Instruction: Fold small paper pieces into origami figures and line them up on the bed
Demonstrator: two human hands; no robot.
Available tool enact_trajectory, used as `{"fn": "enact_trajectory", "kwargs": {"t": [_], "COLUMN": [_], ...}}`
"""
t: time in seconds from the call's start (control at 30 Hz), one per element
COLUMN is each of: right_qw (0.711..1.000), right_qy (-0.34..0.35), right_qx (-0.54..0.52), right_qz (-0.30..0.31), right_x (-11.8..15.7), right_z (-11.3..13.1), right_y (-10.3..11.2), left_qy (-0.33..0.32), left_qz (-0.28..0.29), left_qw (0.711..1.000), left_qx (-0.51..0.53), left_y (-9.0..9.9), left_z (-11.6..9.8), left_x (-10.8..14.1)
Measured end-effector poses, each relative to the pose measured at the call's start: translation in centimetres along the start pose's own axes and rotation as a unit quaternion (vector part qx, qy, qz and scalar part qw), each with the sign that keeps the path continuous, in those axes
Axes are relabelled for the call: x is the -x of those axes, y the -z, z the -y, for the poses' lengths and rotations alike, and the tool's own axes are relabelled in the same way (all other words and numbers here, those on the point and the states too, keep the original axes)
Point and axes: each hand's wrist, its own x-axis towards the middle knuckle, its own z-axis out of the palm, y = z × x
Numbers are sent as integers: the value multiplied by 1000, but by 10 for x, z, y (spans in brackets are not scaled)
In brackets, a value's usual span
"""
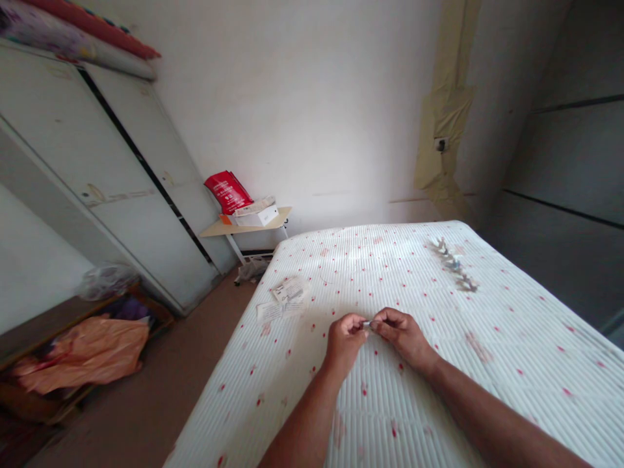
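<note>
Above the middle of a white bed cover dotted with red, both my hands meet at a small whitish piece, too small to name. My left hand pinches it from the left between thumb and fingertips. From the other side, my right hand has its thumb and forefinger closed at the piece's right end. Beyond my left hand lie printed paper slips, partly overlapping on the cover. Toward the far right is a row of small pale, spiky objects, blurred, their kind unclear.
A small side table beyond the bed's left corner bears a red bag and a white box. Pale cabinets line the left wall. Orange plastic covers a low wooden unit. A wall socket is at the back.
</note>
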Motion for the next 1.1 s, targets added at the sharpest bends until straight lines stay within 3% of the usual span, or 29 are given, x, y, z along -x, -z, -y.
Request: {"fn": "enact_trajectory", "kwargs": {"t": [0.2, 0.33, 0.63, 0.77, 1.0, 1.1], "right_qw": [1000, 1000, 999, 999, 1000, 999], "right_qy": [13, -1, 13, 14, -17, -28], "right_qx": [-25, -26, 19, 25, -10, -25], "right_qz": [-6, 0, 42, 33, 20, 23], "right_x": [1, 0, -1, 0, 0, -1], "right_z": [7, 6, 6, 6, 4, 2], "right_y": [-1, 0, 5, 4, 2, 1], "left_qy": [28, 12, -44, -55, 7, -3], "left_qz": [4, 0, 63, 71, 63, 48], "left_qw": [1000, 1000, 991, 988, 995, 994], "left_qx": [-1, -23, -114, -128, -78, -99], "left_y": [2, 1, 4, 4, 7, 8], "left_z": [1, -2, 1, -3, 3, 5], "left_x": [0, 1, 4, 4, 0, 0]}}
